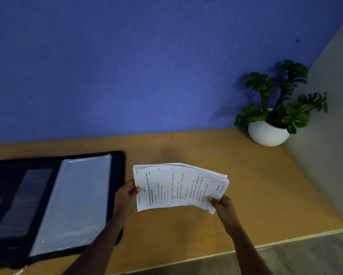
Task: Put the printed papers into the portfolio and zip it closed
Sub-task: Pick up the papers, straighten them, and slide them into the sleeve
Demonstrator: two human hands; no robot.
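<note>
A: Nearest first. Hands?

B: Left hand pinches the left edge of the stack of white printed papers, thumb on top. Right hand grips the stack's lower right corner, thumb also on top. Both are closed on the stack.

A: Where are the papers?

B: Held between the two hands above the tan wooden desk, printed side up, sheets fanned slightly at the right end, bowed in the middle. They are just right of the dark navy zip portfolio — not in it.

A: Portfolio state?

B: Lying open flat on the desk's left side. A clear plastic sleeve covers its right half. A pale zipper pull shows at its near edge.

A: Farther back?

B: A green leafy plant in a round white pot stands in the desk's far right corner, against the blue fabric wall panel.
</note>
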